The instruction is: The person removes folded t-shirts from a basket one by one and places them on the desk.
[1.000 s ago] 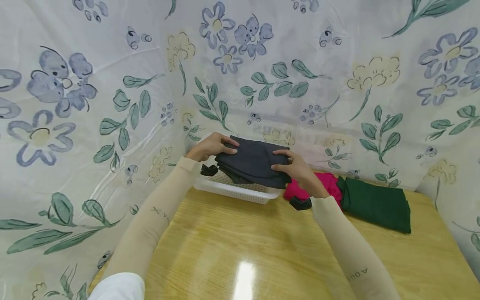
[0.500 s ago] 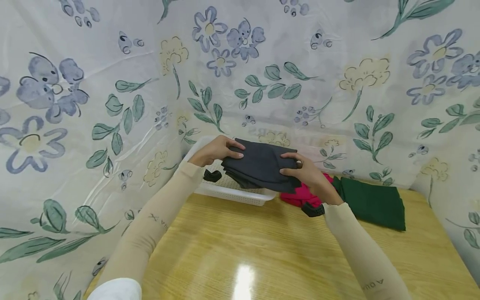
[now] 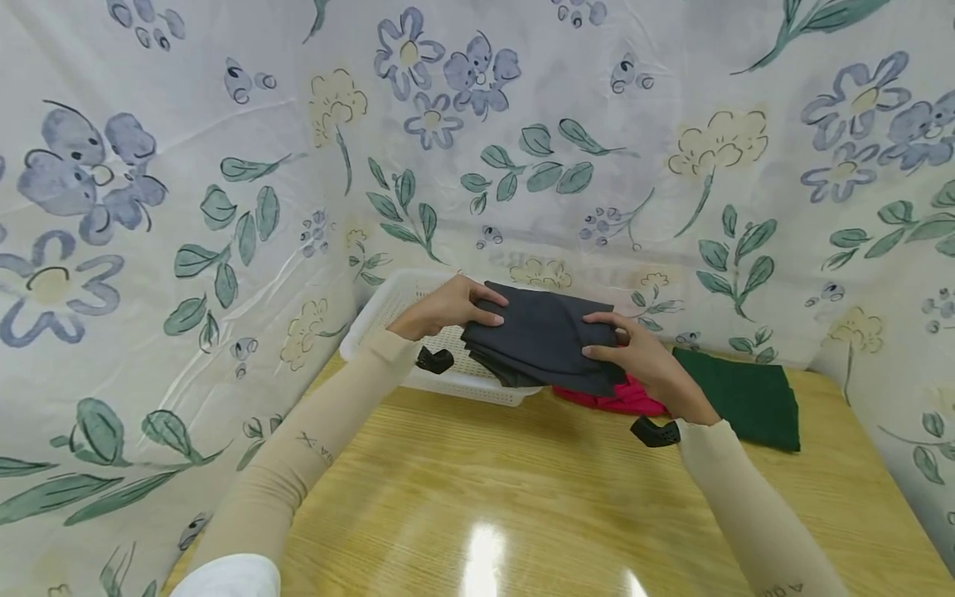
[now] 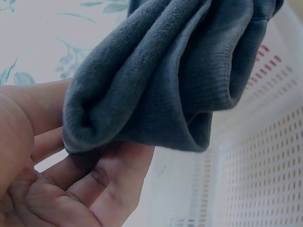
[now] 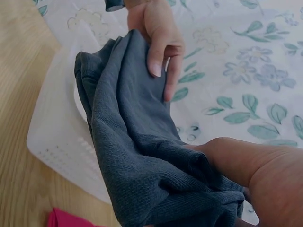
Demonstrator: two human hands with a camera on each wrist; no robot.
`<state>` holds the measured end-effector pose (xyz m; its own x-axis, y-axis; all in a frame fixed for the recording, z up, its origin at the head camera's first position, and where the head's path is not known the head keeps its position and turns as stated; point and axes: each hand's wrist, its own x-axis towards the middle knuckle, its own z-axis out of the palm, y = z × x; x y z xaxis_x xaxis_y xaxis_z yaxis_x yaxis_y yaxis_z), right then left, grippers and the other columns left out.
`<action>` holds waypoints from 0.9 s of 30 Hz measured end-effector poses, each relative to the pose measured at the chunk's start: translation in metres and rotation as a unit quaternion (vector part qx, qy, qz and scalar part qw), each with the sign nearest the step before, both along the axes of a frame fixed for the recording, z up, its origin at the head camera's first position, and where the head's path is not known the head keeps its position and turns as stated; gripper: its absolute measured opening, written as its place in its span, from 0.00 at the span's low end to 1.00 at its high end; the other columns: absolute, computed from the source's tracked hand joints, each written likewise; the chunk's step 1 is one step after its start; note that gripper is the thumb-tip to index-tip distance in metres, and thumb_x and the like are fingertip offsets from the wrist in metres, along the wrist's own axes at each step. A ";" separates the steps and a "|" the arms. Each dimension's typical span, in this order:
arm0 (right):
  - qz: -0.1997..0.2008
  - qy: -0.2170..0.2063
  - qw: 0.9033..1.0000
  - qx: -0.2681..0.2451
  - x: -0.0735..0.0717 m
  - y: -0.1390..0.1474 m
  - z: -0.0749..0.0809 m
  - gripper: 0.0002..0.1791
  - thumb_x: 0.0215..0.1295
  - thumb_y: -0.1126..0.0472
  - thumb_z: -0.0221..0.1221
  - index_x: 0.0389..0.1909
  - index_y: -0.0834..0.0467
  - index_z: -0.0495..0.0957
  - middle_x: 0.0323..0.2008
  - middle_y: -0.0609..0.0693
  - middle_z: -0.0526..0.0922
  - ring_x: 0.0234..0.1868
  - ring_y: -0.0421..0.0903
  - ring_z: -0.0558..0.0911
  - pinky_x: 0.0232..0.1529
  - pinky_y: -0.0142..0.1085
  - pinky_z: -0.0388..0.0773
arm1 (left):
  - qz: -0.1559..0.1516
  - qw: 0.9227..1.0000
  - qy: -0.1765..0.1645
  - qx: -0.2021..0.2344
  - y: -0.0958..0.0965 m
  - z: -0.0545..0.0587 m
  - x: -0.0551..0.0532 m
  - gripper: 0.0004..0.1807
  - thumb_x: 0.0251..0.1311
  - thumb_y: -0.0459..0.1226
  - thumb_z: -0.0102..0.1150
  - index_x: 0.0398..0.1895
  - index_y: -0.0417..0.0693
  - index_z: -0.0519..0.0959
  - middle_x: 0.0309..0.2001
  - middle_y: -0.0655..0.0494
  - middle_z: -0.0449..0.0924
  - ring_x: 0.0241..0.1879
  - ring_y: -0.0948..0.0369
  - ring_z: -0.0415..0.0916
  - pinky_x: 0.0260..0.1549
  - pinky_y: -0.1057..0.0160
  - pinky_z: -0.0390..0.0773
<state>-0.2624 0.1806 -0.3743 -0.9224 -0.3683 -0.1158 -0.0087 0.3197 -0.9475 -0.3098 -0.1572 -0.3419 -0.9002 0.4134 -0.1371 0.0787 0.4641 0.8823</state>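
Observation:
A folded dark grey cloth (image 3: 540,336), thick with several layers, is held up between my two hands. My left hand (image 3: 455,305) grips its left end, fingers under the layers in the left wrist view and thumb over them. At the other end my right hand (image 3: 642,356) pinches the cloth between thumb and fingers. The layered edge of the dark cloth (image 4: 156,75) hangs in loose folds. Below and to the left, partly covered by the cloth, stands a white perforated plastic basket (image 3: 418,377).
A pink folded cloth (image 3: 612,402) lies on the wooden table (image 3: 462,481), partly behind the right hand and the grey cloth. To its right is a dark green folded cloth (image 3: 746,398). Floral fabric (image 3: 522,166) hangs behind and at the sides.
Both hands have shifted right with the grey cloth, from above the basket to partly over the pink cloth. More of the basket shows now.

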 end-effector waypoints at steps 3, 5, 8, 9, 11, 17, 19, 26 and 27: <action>-0.003 0.010 1.000 0.019 0.006 0.012 0.000 0.34 0.70 0.55 0.67 0.74 0.49 0.67 0.76 0.64 0.59 0.69 0.63 0.70 0.58 0.51 0.77 | -0.018 1.000 0.001 0.003 0.010 -0.001 0.003 0.23 0.65 0.34 0.70 0.63 0.47 0.82 0.66 0.47 0.75 0.49 0.53 0.83 0.43 0.58 0.83; -0.007 0.010 1.000 0.021 0.008 0.018 -0.002 0.34 0.70 0.56 0.67 0.75 0.49 0.67 0.77 0.63 0.57 0.71 0.63 0.68 0.60 0.53 0.75 | -0.026 1.000 -0.001 0.006 0.015 -0.002 0.005 0.23 0.65 0.34 0.70 0.63 0.47 0.82 0.65 0.47 0.75 0.48 0.53 0.84 0.44 0.58 0.83; -0.006 0.016 1.000 0.020 0.012 0.027 -0.005 0.34 0.70 0.58 0.67 0.74 0.51 0.68 0.80 0.61 0.50 0.70 0.63 0.68 0.59 0.50 0.76 | -0.033 0.999 0.005 0.002 0.023 -0.004 0.009 0.23 0.64 0.33 0.70 0.63 0.47 0.82 0.64 0.46 0.75 0.48 0.53 0.84 0.44 0.58 0.83; -0.007 0.019 1.000 0.019 0.013 0.029 -0.006 0.33 0.70 0.58 0.67 0.74 0.52 0.68 0.81 0.60 0.48 0.70 0.63 0.68 0.58 0.50 0.76 | -0.034 0.999 0.003 0.003 0.026 -0.005 0.010 0.23 0.64 0.33 0.70 0.63 0.47 0.82 0.65 0.46 0.74 0.48 0.54 0.84 0.43 0.58 0.84; -0.007 0.029 0.999 0.022 0.014 0.035 -0.008 0.33 0.70 0.59 0.67 0.74 0.54 0.68 0.81 0.58 0.45 0.72 0.64 0.65 0.58 0.50 0.75 | -0.039 0.999 0.002 0.004 0.031 -0.007 0.011 0.24 0.63 0.32 0.71 0.63 0.46 0.82 0.66 0.45 0.71 0.48 0.54 0.84 0.43 0.58 0.84; -0.016 0.024 0.999 0.033 0.022 0.053 -0.014 0.34 0.69 0.57 0.68 0.74 0.52 0.68 0.79 0.60 0.52 0.74 0.65 0.62 0.63 0.57 0.72 | -0.058 0.998 -0.005 0.014 0.046 -0.015 0.016 0.26 0.62 0.31 0.71 0.64 0.45 0.81 0.68 0.43 0.70 0.46 0.54 0.85 0.42 0.57 0.85; -0.019 0.019 0.999 0.034 0.025 0.060 -0.015 0.35 0.69 0.56 0.68 0.74 0.51 0.68 0.79 0.61 0.53 0.73 0.65 0.63 0.63 0.57 0.72 | -0.062 0.998 -0.005 0.016 0.051 -0.017 0.020 0.26 0.62 0.31 0.71 0.65 0.45 0.81 0.68 0.44 0.70 0.45 0.54 0.85 0.41 0.57 0.85; -0.029 0.019 0.998 0.061 0.038 0.083 -0.019 0.38 0.67 0.52 0.69 0.75 0.50 0.67 0.76 0.65 0.57 0.71 0.65 0.66 0.62 0.56 0.73 | -0.087 0.996 0.004 0.017 0.071 -0.025 0.029 0.27 0.62 0.32 0.71 0.66 0.47 0.79 0.59 0.48 0.79 0.45 0.56 0.84 0.42 0.57 0.84; -0.028 0.017 0.998 0.062 0.040 0.086 -0.020 0.38 0.67 0.52 0.69 0.75 0.50 0.67 0.77 0.65 0.57 0.71 0.66 0.65 0.62 0.57 0.72 | -0.089 0.996 0.003 0.015 0.073 -0.027 0.030 0.28 0.62 0.32 0.72 0.66 0.47 0.79 0.58 0.49 0.80 0.45 0.57 0.85 0.42 0.57 0.84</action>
<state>-0.2223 0.2664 -0.3940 -0.9457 -0.3001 -0.1252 -0.0188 0.4348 -0.9003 -0.2798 -0.0844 -0.3688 -0.8130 0.5701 -0.1184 0.1618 0.4164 0.8947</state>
